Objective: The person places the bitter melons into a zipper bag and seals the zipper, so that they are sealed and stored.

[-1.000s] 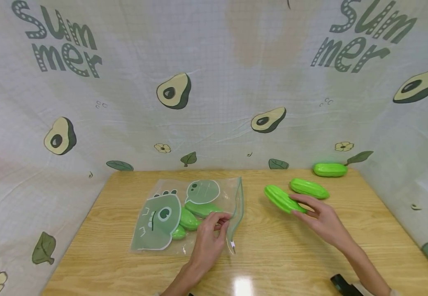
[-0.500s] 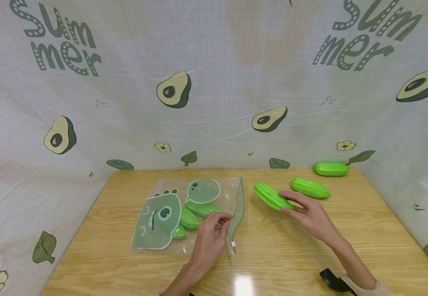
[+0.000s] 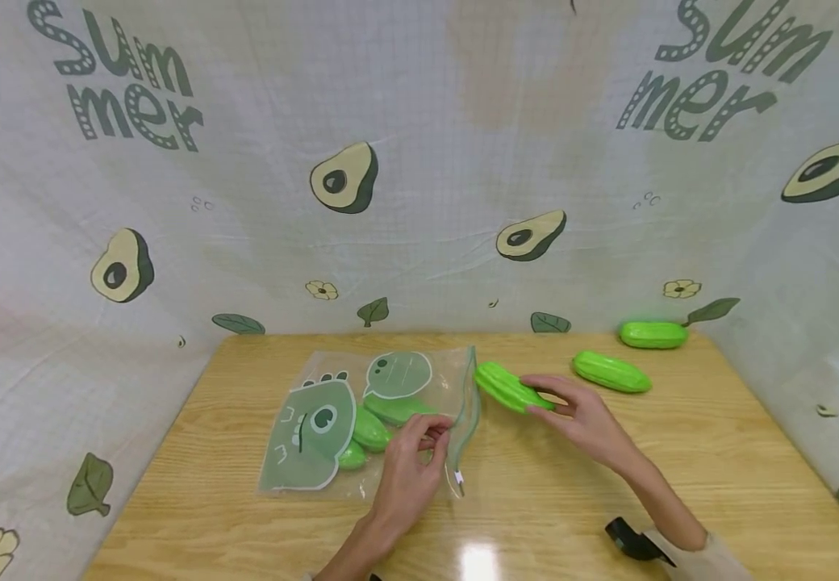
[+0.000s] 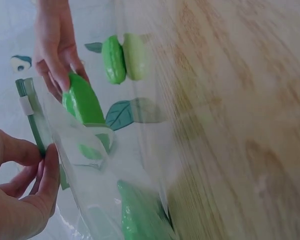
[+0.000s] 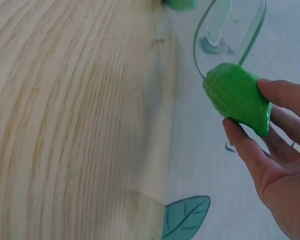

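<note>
A clear slider zip bag [image 3: 419, 373] with a green cartoon print lies on the table, its mouth parted on the right. Several green vegetables [image 3: 372, 429] show inside it. My left hand [image 3: 412, 464] pinches the bag's near lip by the green zip strip [image 4: 36, 131]; the white slider [image 4: 26, 105] sits along that strip. In my right hand [image 3: 585, 415] is a ridged, bright green toy cucumber [image 3: 505, 387], held between thumb and fingers at its near end. The far end of this toy cucumber [image 5: 235, 95] is right at the bag's mouth.
Two more green toy cucumbers, one lying farther forward [image 3: 611, 372] and one at the back edge [image 3: 653, 335], are on the right of the wooden table [image 3: 536, 500]. A printed cloth [image 3: 434, 177] stands behind and along both sides.
My right hand has carried the toy cucumber leftward, up to the bag's mouth. My left hand keeps its pinch on the bag's lip.
</note>
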`<state>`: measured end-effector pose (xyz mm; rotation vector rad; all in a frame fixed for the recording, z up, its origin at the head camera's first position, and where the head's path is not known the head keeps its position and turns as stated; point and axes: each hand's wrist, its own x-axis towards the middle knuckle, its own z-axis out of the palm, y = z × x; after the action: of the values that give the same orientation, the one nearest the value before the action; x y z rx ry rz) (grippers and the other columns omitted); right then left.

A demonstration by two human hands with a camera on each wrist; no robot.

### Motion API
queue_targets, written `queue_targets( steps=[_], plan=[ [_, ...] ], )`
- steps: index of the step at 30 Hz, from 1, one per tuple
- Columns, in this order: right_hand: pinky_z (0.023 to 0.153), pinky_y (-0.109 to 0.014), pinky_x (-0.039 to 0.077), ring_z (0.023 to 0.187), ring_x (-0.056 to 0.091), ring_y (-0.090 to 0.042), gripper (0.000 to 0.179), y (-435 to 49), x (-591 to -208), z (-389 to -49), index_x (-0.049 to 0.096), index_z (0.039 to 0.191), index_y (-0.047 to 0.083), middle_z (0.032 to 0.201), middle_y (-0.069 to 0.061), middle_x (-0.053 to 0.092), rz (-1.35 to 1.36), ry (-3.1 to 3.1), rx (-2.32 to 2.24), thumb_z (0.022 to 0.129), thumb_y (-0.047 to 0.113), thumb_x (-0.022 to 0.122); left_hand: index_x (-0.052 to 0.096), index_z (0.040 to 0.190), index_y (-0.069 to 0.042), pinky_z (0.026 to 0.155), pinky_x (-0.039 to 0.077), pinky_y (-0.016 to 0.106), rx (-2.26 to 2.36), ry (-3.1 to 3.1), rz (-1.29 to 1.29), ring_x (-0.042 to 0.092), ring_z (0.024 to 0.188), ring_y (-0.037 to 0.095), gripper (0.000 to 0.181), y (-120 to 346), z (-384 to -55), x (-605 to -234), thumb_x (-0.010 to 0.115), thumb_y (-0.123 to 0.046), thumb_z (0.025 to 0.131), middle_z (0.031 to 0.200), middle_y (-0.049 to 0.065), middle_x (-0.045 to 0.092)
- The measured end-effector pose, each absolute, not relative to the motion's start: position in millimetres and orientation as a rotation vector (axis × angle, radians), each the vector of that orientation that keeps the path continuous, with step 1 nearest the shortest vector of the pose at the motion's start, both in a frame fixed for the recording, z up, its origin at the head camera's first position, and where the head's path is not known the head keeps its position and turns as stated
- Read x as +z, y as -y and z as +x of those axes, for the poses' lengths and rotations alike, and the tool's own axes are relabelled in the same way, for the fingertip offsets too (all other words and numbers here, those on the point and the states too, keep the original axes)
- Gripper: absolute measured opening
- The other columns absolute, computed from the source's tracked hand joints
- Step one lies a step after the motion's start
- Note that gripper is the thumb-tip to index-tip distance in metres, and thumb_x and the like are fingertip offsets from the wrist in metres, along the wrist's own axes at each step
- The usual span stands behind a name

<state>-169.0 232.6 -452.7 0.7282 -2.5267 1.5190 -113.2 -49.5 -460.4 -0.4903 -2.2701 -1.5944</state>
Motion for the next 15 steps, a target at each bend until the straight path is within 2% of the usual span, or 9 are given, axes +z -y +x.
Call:
queue_targets(
  steps=[9, 15],
  plan=[
    [0.093, -0.030, 0.058, 0.124, 0.060, -0.033, 0.042, -219, -454, -173, 0.062, 0.138, 0.005, 0.137, -0.015, 0.062, 0.762, 2.534, 1.519, 0.097, 0.011, 0.072, 0.070, 0.106, 0.001, 0.079, 0.062, 0.026, -1.616, 2.257, -0.515, 0.067, 0.088, 0.021, 0.023, 47, -112, -463, 0.067, 0.015, 0.089, 0.098, 0.007, 0.068],
    [0.094, -0.035, 0.058, 0.125, 0.059, -0.037, 0.041, -211, -452, -181, 0.063, 0.136, 0.004, 0.138, -0.016, 0.062, 0.791, 2.533, 1.571, 0.097, 0.010, 0.072, 0.070, 0.106, 0.001, 0.080, 0.062, 0.026, -1.591, 2.263, -0.506, 0.067, 0.089, 0.021, 0.022, 48, -113, -463, 0.068, 0.014, 0.089, 0.098, 0.007, 0.068]
  ],
)
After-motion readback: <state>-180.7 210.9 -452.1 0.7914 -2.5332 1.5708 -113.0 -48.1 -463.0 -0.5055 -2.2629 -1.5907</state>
